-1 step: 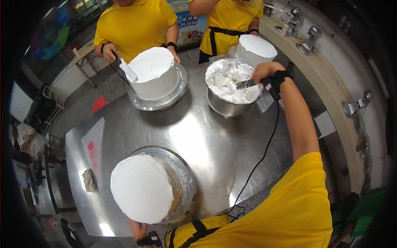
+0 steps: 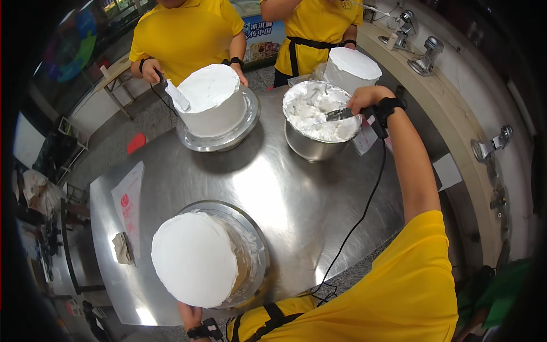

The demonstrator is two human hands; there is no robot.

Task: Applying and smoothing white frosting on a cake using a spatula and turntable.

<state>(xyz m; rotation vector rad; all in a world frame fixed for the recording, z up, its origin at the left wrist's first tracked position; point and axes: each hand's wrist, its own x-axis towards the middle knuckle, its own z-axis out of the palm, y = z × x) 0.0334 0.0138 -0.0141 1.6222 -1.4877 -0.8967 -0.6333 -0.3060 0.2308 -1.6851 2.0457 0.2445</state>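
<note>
My right hand (image 2: 370, 100) reaches to the far right, closed round the handle of a spatula (image 2: 340, 114). Its blade lies in white cream (image 2: 313, 108) that fills a steel mixing bowl (image 2: 313, 147). In front of me a large round cake (image 2: 195, 259) with a smooth white top stands on a metal turntable (image 2: 259, 242). Cream covers the top, while part of the right side shows tan through it. My left hand (image 2: 191, 314) is at the near edge of that cake and turntable. Its fingertips are hidden beneath the edge.
Across the steel table (image 2: 296, 251), a co-worker holds a spatula (image 2: 176, 96) at a white cake (image 2: 211, 94) on a turntable. Another white cake (image 2: 354, 65) stands behind the bowl. A plastic piping bag (image 2: 130, 199) and a crumpled cloth (image 2: 122, 248) lie left. A black cable (image 2: 364, 211) trails from my right wrist.
</note>
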